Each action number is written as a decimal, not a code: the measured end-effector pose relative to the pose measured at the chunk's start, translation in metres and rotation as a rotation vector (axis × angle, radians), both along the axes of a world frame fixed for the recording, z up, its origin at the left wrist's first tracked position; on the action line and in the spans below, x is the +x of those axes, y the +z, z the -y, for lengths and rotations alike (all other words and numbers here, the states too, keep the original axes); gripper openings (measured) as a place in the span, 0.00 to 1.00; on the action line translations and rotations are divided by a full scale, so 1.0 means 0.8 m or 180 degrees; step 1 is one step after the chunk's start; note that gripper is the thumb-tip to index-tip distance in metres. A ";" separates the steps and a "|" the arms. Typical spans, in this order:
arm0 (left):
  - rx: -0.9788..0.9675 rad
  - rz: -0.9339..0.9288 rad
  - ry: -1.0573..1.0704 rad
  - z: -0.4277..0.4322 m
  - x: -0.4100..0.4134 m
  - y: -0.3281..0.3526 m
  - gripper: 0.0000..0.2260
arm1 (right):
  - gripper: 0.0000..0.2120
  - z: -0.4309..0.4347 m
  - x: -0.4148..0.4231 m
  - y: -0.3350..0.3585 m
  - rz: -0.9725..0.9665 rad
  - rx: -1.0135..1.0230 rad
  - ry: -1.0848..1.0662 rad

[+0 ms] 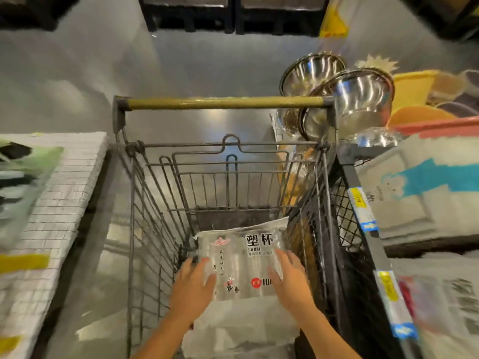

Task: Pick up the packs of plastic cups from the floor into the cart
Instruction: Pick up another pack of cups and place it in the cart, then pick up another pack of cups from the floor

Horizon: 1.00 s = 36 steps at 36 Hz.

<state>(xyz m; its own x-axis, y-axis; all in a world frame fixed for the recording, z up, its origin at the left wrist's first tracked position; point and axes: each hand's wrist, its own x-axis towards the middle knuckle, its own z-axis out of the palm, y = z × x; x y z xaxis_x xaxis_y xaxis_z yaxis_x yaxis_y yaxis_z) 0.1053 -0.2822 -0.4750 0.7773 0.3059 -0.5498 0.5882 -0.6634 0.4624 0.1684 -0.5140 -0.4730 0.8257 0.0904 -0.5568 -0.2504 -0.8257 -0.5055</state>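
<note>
A clear pack of plastic cups (242,257) with black and red print lies inside the wire cart (155,203), near its handle end. My left hand (193,283) rests on the pack's left side with fingers spread. On the pack's right side lies my right hand (289,277), fingers fairly straight along its edge. Under my forearms another clear pack (241,330) lies in the cart. The cart's yellowish handle bar (223,102) is at the far end.
A dark shelf rack (363,203) with price tags stands tight against the cart's right side, with steel bowls (357,97) on top. A white stack of goods (59,203) sits on the left. Grey floor (181,68) runs ahead, with black pallets (233,19) beyond.
</note>
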 end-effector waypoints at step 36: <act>0.1403 0.1435 0.1646 -0.328 -0.734 0.521 0.17 | 0.16 -0.490 -0.549 0.542 0.2168 0.0559 0.3763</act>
<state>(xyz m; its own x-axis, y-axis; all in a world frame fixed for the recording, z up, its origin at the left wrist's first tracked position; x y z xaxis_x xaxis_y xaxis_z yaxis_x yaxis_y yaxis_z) -0.4818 -0.0196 -0.0582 0.5963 0.8019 0.0369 0.6897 -0.5352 0.4877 -0.2706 -0.1221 -0.0396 0.3113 0.9502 0.0149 0.8872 -0.2849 -0.3629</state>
